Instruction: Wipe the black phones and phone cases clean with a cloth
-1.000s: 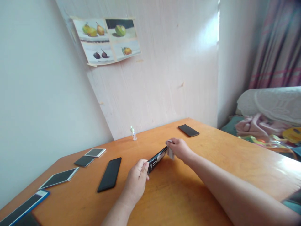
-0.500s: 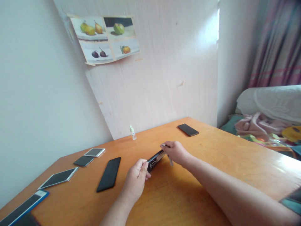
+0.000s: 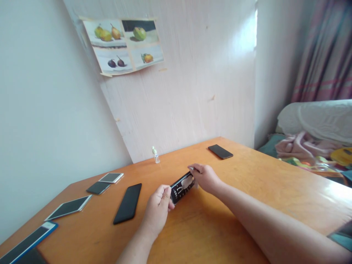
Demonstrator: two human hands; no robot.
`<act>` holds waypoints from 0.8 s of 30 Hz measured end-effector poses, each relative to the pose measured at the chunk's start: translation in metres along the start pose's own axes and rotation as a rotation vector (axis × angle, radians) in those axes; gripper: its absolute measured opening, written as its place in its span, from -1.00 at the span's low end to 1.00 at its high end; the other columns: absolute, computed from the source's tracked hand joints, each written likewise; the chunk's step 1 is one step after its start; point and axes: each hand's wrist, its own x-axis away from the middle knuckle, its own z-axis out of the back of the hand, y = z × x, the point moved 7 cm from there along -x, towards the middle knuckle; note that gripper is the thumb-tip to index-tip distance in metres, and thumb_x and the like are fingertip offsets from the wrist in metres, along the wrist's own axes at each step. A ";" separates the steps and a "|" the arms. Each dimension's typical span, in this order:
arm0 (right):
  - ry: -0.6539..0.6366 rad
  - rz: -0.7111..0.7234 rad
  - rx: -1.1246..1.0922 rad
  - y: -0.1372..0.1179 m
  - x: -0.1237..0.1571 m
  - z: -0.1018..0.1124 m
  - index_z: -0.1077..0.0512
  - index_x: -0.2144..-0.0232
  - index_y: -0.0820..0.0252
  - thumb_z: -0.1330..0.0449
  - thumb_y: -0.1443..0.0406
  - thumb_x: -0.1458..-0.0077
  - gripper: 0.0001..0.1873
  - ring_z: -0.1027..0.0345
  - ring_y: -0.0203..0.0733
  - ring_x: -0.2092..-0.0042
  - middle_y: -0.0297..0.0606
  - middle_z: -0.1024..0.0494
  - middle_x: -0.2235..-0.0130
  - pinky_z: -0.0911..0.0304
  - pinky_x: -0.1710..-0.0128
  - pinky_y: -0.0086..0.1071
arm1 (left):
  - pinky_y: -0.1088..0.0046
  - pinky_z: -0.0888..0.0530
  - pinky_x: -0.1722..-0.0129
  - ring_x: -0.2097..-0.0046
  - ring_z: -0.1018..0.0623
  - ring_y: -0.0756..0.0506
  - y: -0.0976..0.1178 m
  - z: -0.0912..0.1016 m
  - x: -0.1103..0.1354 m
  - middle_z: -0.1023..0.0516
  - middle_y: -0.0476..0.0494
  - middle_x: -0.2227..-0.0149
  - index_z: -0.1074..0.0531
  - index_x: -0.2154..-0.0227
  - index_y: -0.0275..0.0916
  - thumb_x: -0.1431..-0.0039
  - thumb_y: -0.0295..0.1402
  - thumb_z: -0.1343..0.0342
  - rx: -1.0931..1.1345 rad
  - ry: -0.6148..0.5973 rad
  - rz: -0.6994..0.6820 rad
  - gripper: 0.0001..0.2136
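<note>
My left hand (image 3: pixel 158 207) grips the near left end of a black phone (image 3: pixel 182 187), thumb on top and fingers below. Pale figures and lettering show on the phone's face, which is tilted towards me above the table. At its far right end is my right hand (image 3: pixel 205 178), fingers pinched on a thin white wipe (image 3: pixel 196 183) that hangs down beside the phone's edge. Whether it is tissue or cloth, I cannot tell. Left of my left hand, a larger black phone (image 3: pixel 128 203) lies flat.
On the wooden table (image 3: pixel 220 227) lie a dark phone (image 3: pixel 220 151) at the back right and several phones along the left, among them a white one (image 3: pixel 68 207) and a blue-edged one (image 3: pixel 30 242). A small clear spray bottle (image 3: pixel 156 157) stands near the back board.
The held phone has turned so that more of its printed face shows towards me. Both hands stay nearly in place, with the white wipe drawn in closer to the phone's end.
</note>
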 end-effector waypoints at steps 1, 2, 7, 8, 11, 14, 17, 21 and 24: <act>0.043 -0.035 -0.026 0.005 -0.003 0.005 -0.55 0.18 0.20 -0.06 0.16 -0.17 -0.65 -0.46 -0.19 0.33 -0.25 -0.60 0.39 -0.30 0.30 -0.41 | 0.50 -0.34 0.41 0.49 -0.40 -0.02 -0.003 0.001 0.000 -0.40 0.05 0.60 -0.36 0.37 -0.19 -0.21 0.13 0.08 0.028 0.011 0.020 -0.55; 0.067 -0.058 -0.067 0.008 -0.005 0.008 -0.54 0.18 0.21 -0.06 0.14 -0.17 -0.65 -0.45 -0.20 0.34 -0.25 -0.60 0.40 -0.30 0.32 -0.41 | 0.50 -0.33 0.43 0.49 -0.39 -0.02 -0.006 0.001 -0.001 -0.40 0.05 0.60 -0.37 0.35 -0.19 -0.20 0.14 0.08 0.057 0.018 0.043 -0.54; 0.013 -0.040 -0.339 -0.009 0.003 0.002 -0.50 0.28 0.24 -0.04 0.00 -0.18 -0.56 -0.37 -0.26 0.42 -0.29 -0.53 0.46 -0.25 0.42 -0.44 | 0.52 -0.28 0.50 0.50 -0.41 -0.05 -0.023 0.005 -0.005 -0.39 0.06 0.60 -0.38 0.14 -0.20 -0.17 0.12 0.04 0.106 0.058 0.129 -0.52; -0.007 -0.046 -0.367 -0.011 0.005 -0.001 -0.49 0.28 0.24 -0.04 0.00 -0.17 -0.56 -0.36 -0.27 0.43 -0.30 -0.51 0.47 -0.24 0.44 -0.45 | 0.51 -0.28 0.49 0.50 -0.41 -0.05 -0.024 0.007 -0.005 -0.38 0.07 0.61 -0.38 0.14 -0.20 -0.18 0.10 0.04 0.075 0.073 0.126 -0.54; -0.040 -0.124 -0.426 -0.006 0.007 -0.009 -0.45 0.18 0.23 -0.10 0.08 -0.11 -0.62 -0.35 -0.28 0.44 -0.32 -0.50 0.45 -0.21 0.49 -0.45 | 0.46 -0.33 0.39 0.45 -0.46 -0.06 -0.024 0.014 -0.007 -0.46 0.00 0.52 -0.42 0.22 -0.19 -0.24 -0.01 0.08 -0.089 0.125 0.070 -0.64; -0.019 -0.175 -0.459 0.008 0.004 -0.015 -0.35 0.10 0.23 -0.12 0.17 -0.04 -0.62 -0.32 -0.30 0.49 -0.37 -0.46 0.47 -0.17 0.53 -0.46 | 0.40 -0.36 0.22 0.25 -0.51 -0.11 -0.020 0.019 -0.009 -0.54 -0.11 0.31 -0.43 0.32 -0.18 -0.28 -0.12 0.13 -0.294 0.145 -0.011 -0.69; -0.031 -0.143 -0.406 0.014 0.004 -0.020 -0.35 0.22 0.22 -0.14 0.19 -0.01 -0.71 -0.28 -0.31 0.51 -0.41 -0.42 0.52 -0.16 0.53 -0.46 | 0.36 -0.34 0.12 0.12 -0.49 -0.16 -0.021 0.016 -0.010 -0.53 -0.19 0.22 -0.45 0.32 -0.20 -0.26 -0.12 0.09 -0.479 0.099 -0.035 -0.69; -0.136 -0.096 -0.303 0.011 0.010 -0.031 -0.42 0.33 0.19 -0.12 0.17 -0.05 -0.78 -0.28 -0.30 0.47 -0.39 -0.43 0.51 -0.20 0.44 -0.43 | 0.29 -0.33 0.04 -0.01 -0.45 -0.26 -0.019 0.008 -0.006 -0.49 -0.26 0.06 -0.41 0.06 -0.19 -0.02 0.04 -0.17 -0.581 0.029 -0.039 -0.50; -0.182 -0.011 -0.077 0.008 0.013 -0.034 -0.49 0.36 0.18 -0.12 0.20 -0.06 -0.80 -0.35 -0.23 0.34 -0.31 -0.49 0.39 -0.23 0.30 -0.39 | 0.25 -0.33 0.01 -0.05 -0.42 -0.31 -0.018 0.003 -0.002 -0.47 -0.24 0.02 -0.36 -0.01 -0.16 0.19 0.00 -0.32 -0.612 -0.018 -0.049 -0.33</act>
